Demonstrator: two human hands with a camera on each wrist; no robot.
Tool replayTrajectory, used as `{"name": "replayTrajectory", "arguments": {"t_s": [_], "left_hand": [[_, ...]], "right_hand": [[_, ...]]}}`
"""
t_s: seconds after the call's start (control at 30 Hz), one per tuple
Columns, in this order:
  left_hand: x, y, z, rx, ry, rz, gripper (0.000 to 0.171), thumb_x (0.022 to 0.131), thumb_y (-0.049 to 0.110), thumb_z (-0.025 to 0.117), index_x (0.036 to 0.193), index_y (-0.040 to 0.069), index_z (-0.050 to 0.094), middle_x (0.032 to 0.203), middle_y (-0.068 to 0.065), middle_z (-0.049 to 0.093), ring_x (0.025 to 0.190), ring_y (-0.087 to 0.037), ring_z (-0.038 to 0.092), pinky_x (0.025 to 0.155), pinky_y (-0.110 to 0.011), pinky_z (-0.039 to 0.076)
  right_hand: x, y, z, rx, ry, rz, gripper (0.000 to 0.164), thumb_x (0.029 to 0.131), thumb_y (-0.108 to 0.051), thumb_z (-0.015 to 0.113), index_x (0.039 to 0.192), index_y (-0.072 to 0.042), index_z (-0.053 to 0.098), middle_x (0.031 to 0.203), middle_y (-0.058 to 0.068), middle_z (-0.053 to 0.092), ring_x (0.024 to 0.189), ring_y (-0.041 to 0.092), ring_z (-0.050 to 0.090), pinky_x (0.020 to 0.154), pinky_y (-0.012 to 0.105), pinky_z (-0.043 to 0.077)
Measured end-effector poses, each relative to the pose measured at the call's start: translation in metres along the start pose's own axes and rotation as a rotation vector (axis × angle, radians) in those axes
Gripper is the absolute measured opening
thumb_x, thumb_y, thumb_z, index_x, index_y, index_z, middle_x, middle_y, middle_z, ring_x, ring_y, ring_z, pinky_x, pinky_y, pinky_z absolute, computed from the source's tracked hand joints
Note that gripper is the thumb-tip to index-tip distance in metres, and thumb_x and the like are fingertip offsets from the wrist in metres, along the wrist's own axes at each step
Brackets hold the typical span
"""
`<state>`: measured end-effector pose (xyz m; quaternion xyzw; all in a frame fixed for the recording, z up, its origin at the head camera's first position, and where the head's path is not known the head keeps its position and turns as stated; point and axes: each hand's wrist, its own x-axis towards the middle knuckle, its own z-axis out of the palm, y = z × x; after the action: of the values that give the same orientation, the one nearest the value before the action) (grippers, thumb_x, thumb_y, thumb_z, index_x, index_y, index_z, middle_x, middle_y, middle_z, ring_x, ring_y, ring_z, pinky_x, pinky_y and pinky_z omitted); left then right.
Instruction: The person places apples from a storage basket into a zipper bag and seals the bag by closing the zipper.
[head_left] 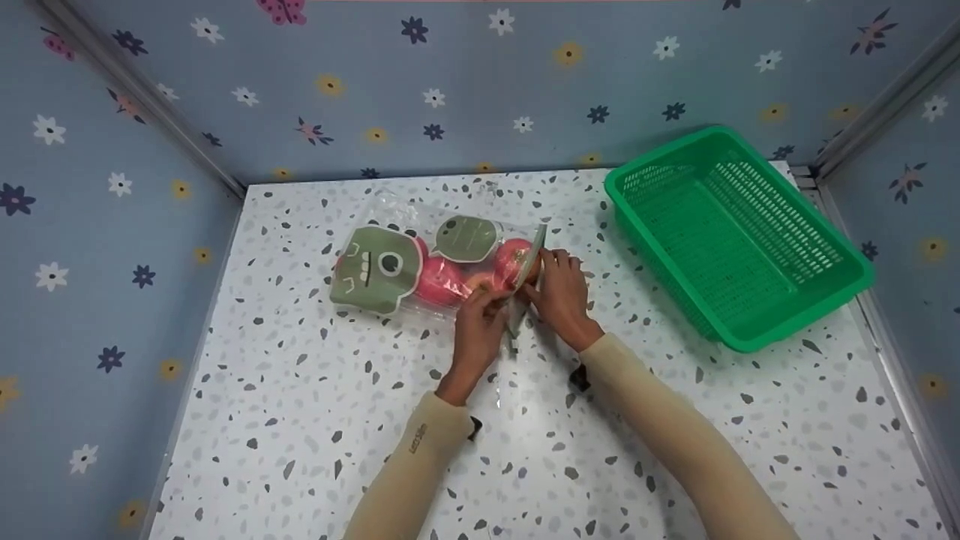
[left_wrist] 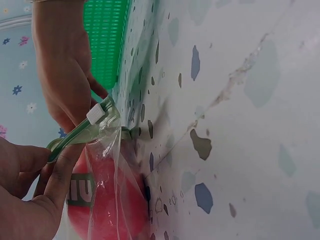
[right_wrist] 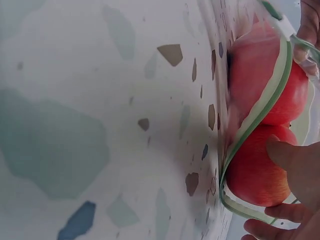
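**Left hand and right hand meet at the mouth of a clear bag**

The left hand pinches the bag's green zip edge between thumb and fingers, near a white slider. The right hand grasps the red front apple at the open mouth, its thumb laid on the skin and its fingers curled at the other side. The zip edge runs in a bowed line around that fruit.

More apples show red through the plastic behind it. The bag lies on its side across the speckled table, its mouth toward the person's right. A green cartoon face is printed at the end away from the hands, with a green speech bubble beside it.

Beige sleeves cover both forearms. To the right, apart from the bag, a green basket with pierced sides stands at a slant near the far corner. Blue walls patterned with flowers enclose the table at the back and both sides.
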<state>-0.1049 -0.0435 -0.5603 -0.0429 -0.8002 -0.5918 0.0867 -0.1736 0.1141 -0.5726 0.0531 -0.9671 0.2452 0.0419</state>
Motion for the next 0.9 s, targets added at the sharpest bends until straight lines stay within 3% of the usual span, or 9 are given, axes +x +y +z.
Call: {"name": "replayTrajectory", "arguments": {"t_s": [0.43,0.9], "left_hand": [[-0.001,-0.001,-0.001,0.031,-0.01,-0.004,0.025,0.092,-0.014,0.066,0.113,-0.005,0.076,0.102,-0.017,0.069,0.092,-0.026,0.068,0.08,-0.029,0.056],[-0.002,-0.003,0.0,0.0,-0.008,-0.033,0.026,0.092,-0.014,0.066,0.115,-0.004,0.076,0.102,-0.017,0.068,0.092,-0.027,0.069,0.08,-0.029,0.057]], "right_hand": [[0.004,-0.001,0.001,-0.009,0.0,0.0,0.054,0.093,-0.028,0.082,0.137,-0.001,0.065,0.132,0.021,0.061,0.121,0.04,0.056,0.099,0.054,0.051],[0.01,-0.001,0.0,0.037,0.001,0.028,0.044,0.096,-0.024,0.079,0.134,-0.005,0.069,0.131,0.018,0.064,0.121,0.037,0.058,0.099,0.051,0.052]]}}
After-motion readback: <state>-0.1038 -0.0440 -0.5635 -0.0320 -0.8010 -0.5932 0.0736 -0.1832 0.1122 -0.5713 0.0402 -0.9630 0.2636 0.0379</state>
